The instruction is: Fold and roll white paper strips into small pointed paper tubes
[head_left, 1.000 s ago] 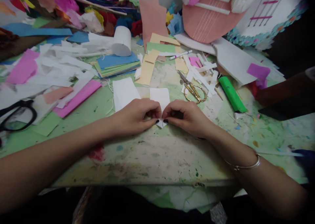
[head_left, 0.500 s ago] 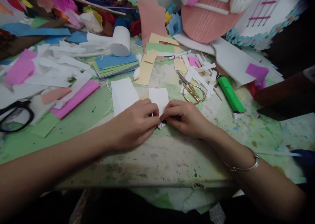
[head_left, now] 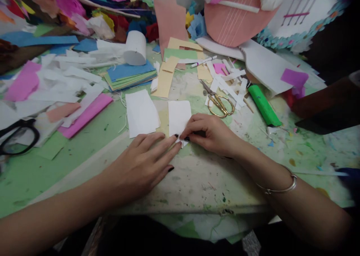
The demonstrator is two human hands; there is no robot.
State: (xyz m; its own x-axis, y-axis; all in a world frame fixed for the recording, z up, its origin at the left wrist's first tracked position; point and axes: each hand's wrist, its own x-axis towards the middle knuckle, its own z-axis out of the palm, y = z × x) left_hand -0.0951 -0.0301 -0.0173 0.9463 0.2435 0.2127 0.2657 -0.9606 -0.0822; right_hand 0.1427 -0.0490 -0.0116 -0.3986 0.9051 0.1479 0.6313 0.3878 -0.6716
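Note:
A small white paper piece lies on the painted table, its near end narrowed to a folded point. My right hand pinches that near end between thumb and fingers. My left hand rests flat with fingers stretched out, its fingertips touching the same folded end from the left. A larger white paper sheet lies just beyond the left hand. Gold-handled scissors lie beyond the right hand, among white paper strips. The paper's very tip is partly hidden by fingers.
A stack of coloured paper and a white paper cylinder stand farther back. At left are black-handled scissors and heaped white scraps. A green roll lies right. A pink guitar-like cutout leans behind.
My left hand has let go of its pinch, opened out and moved left and nearer, uncovering more of the larger sheet. My right hand stays at the paper's folded end.

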